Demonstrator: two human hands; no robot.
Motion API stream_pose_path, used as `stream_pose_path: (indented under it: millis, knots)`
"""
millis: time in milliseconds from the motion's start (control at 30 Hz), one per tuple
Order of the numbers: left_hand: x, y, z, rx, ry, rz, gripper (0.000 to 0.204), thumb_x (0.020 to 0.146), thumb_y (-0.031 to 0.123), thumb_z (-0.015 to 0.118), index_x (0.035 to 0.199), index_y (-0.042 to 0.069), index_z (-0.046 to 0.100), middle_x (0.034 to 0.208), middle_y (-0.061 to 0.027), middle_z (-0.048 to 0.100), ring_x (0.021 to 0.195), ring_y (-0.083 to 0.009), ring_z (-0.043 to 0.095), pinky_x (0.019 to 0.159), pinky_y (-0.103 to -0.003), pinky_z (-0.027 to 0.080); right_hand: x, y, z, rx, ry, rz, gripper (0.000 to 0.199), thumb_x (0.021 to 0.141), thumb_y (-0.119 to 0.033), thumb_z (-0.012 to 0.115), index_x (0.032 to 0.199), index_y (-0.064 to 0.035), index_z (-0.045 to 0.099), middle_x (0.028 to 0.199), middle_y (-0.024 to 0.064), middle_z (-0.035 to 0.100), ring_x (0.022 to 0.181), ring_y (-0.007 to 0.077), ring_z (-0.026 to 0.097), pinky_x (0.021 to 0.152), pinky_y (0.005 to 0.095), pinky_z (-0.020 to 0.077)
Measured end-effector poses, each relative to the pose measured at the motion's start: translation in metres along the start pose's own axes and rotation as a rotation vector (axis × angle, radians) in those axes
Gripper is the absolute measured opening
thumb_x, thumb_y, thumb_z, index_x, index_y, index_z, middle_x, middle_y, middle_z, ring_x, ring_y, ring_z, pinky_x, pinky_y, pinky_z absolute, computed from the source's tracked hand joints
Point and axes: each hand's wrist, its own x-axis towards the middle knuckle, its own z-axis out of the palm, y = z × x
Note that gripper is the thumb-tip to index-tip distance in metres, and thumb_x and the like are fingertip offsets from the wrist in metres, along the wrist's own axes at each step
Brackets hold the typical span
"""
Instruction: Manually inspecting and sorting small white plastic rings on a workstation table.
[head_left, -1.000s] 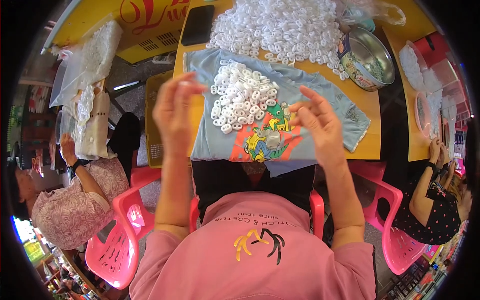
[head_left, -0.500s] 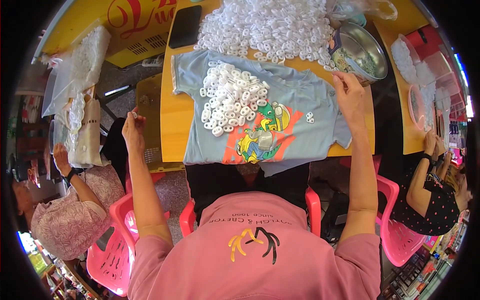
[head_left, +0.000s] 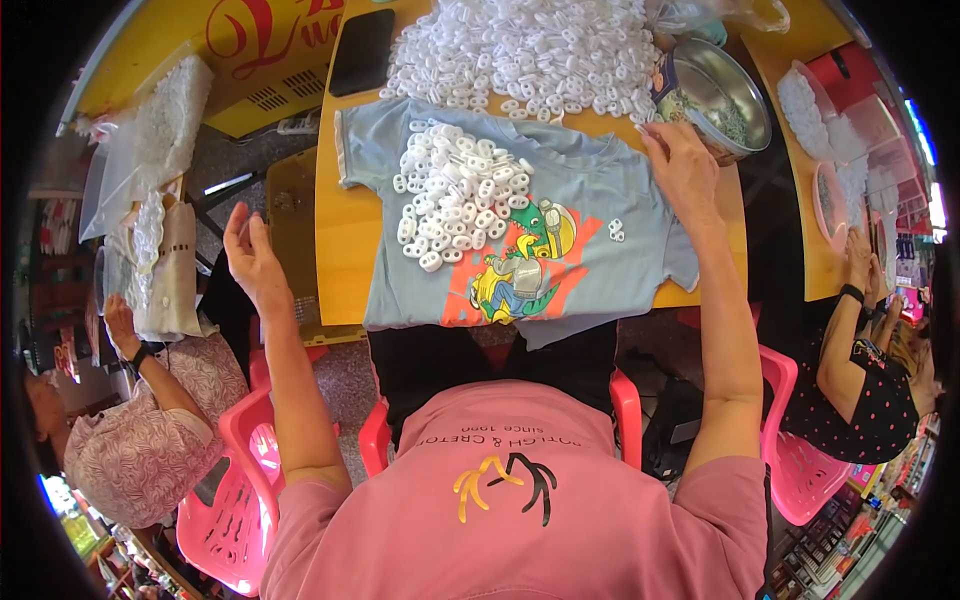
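My left hand [head_left: 256,262] is off the table's left edge, fingers apart and nothing visible in them. Over the shirt's upper right part is my right hand [head_left: 686,172], its thumb and index finger pinched together near the round metal tin [head_left: 735,85]. Whatever they hold is too small to make out. A heap of white two-holed plastic pieces [head_left: 460,190] lies on the grey-blue T-shirt [head_left: 590,180], left of its cartoon print. A few more white pieces [head_left: 616,230] sit apart on the shirt's right side.
A far larger pile of white pieces [head_left: 530,50] covers the back of the yellow table [head_left: 345,270], beside a black phone [head_left: 362,52]. Below my left hand is a yellow crate [head_left: 295,215]. Other people sit at left [head_left: 150,430] and right [head_left: 855,390] on pink chairs.
My left hand has opened and shifted slightly left; the small white piece between its fingers no longer shows. My right hand has moved a little left and toward the table's back.
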Motion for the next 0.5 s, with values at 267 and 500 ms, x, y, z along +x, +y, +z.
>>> stream_pose_path:
  millis: [267, 500]
  knots:
    - [-0.084, 0.105, 0.06, -0.332, -0.404, 0.181, 0.02, 0.098, 0.004, 0.048, 0.115, -0.001, 0.057, 0.105, -0.0079, 0.062, 0.084, -0.0125, 0.061, 0.079, -0.025, 0.05, -0.027, -0.023, -0.035, 0.412, -0.334, -0.093, 0.012, 0.085, -0.008, 0.065, 0.095, -0.0019, 0.066, 0.087, 0.0093, 0.061, 0.072, 0.0211, 0.061, 0.064, 0.0308, 0.0467]
    - [-0.151, 0.12, 0.122, -0.521, -0.822, 0.047, 0.019, 0.097, 0.002, 0.047, 0.111, -0.001, 0.059, 0.097, -0.0076, 0.062, 0.083, -0.0126, 0.061, 0.076, -0.026, 0.049, -0.055, -0.033, -0.042, 0.401, -0.406, -0.314, 0.01, 0.083, -0.006, 0.066, 0.092, -0.0023, 0.065, 0.086, 0.0099, 0.058, 0.07, 0.0235, 0.058, 0.062, 0.0333, 0.0459]
